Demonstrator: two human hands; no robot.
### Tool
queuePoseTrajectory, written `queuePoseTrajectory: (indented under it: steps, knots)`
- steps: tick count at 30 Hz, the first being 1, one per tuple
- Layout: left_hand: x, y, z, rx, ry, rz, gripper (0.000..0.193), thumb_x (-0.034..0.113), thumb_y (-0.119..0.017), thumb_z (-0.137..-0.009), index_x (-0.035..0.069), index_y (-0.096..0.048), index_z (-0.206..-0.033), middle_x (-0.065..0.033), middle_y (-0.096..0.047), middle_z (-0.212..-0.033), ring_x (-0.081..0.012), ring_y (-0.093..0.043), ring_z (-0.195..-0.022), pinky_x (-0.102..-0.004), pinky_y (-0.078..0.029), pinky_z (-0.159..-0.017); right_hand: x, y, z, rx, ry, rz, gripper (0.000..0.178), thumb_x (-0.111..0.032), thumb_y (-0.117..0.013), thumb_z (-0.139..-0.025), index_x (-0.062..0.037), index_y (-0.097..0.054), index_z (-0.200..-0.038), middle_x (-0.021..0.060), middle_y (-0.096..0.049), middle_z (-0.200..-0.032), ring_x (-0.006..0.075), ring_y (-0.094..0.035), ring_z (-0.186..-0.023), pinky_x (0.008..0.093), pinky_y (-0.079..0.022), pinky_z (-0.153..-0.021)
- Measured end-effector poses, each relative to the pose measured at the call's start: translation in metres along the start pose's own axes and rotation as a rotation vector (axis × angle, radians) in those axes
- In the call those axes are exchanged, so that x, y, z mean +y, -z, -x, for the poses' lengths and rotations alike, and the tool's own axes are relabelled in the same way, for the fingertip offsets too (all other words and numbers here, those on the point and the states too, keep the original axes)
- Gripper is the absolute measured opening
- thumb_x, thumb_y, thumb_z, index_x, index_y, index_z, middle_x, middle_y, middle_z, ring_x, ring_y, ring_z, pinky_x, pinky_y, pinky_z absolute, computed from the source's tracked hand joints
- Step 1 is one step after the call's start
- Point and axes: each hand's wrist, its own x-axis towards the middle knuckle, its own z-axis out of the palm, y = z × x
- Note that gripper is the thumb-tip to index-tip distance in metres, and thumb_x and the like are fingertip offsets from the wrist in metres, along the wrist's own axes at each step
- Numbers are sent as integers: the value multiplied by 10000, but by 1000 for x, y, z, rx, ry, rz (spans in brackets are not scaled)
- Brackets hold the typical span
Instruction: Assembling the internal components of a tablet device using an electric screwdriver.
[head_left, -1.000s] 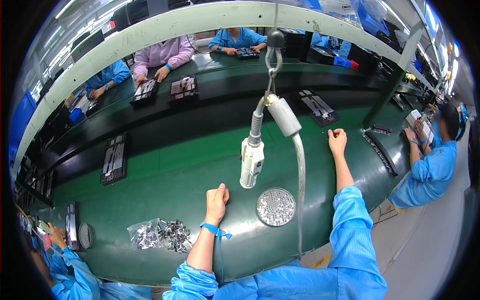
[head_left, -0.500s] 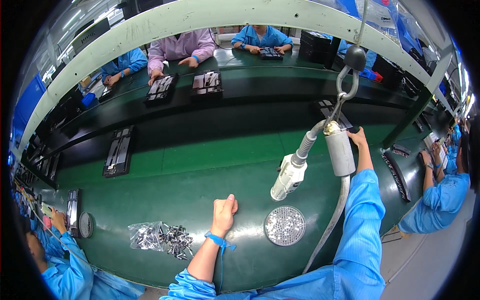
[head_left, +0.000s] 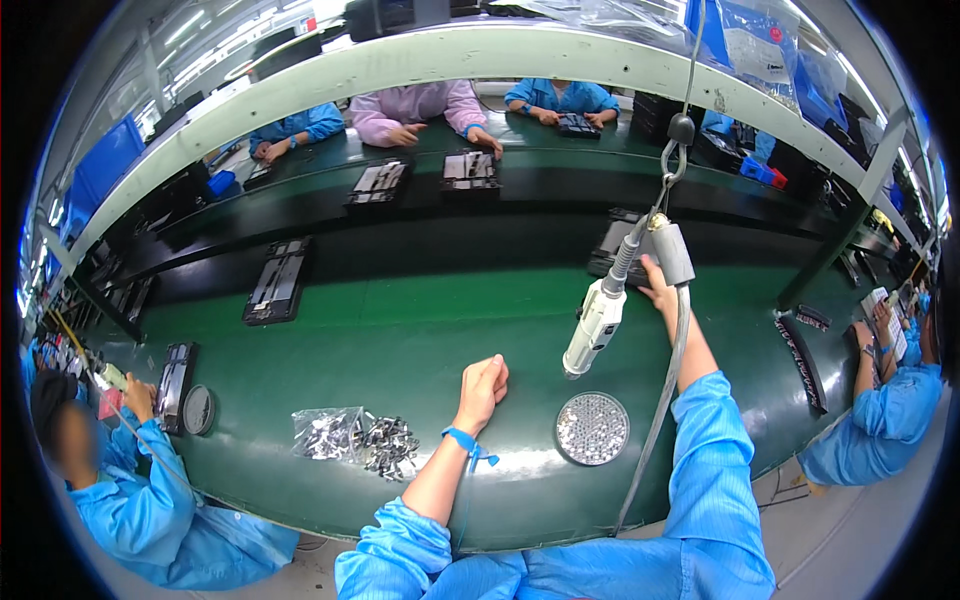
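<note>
My right hand (head_left: 657,288) reaches to the far side of the bench, its fingers at the near right edge of a flat black device casing (head_left: 612,250). A hanging cable and grey cylinder partly cover that hand and the casing. My left hand (head_left: 483,392) rests loosely closed above the green bench, with nothing visible in it and a blue wrist strap behind it. Between my hands a white electric screwdriver (head_left: 596,325) hangs tip down. Below it lies a round dish (head_left: 593,428) of small silvery parts.
Left of my left forearm lie a clear bag (head_left: 328,434) and a pile of small metal parts (head_left: 390,446). Another open casing (head_left: 277,281) lies far left. A grey cylinder (head_left: 672,252) hangs on the cable. Co-workers sit across and at both sides; dark curved strips (head_left: 803,362) lie right.
The view has shifted, so most of the scene sits further right. Against the bench, my right hand and the device casing have moved left and slightly nearer. My left hand stays closed.
</note>
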Motion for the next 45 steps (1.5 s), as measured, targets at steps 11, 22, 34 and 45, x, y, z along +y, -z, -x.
queuePoseTrajectory:
  steps: [11,22,34,45]
  knots:
    - [7,12,-12,247,3,663,839,266,-617,-910,115,1,-1457,-229,-387,-1333,-318,-511,-1145,-449,-443,-929,-31,-116,205,-888,-373,-351,226,-157,-745,-798,-102,-540,-877,49,-604,-861,184,-620,-701,335,-556,-657]
    - [-9,14,-13,421,-166,179,612,26,-558,-892,34,-268,-1431,-174,-544,-1221,-213,-549,-1069,-324,-431,-937,-71,-86,311,-959,518,-125,742,-103,-729,-781,-10,-301,-1380,46,-604,-831,113,-589,-743,265,-481,-697]
    - [18,-1,33,394,-249,26,556,22,-551,-890,-60,-333,-1395,-145,-512,-1295,-166,-513,-1116,-265,-394,-968,-40,-32,315,-667,485,-287,173,-35,-632,-830,-32,-467,-883,-4,-430,-573,82,-414,-415,239,-375,-426]
    - [59,-20,232,473,-196,149,602,28,-524,-891,-46,-269,-1430,-166,-391,-1407,-215,-427,-1255,-322,-329,-1053,-26,-15,326,-628,513,-346,223,67,-610,-795,28,-513,-992,-33,-462,-582,33,-409,-454,192,-325,-426]
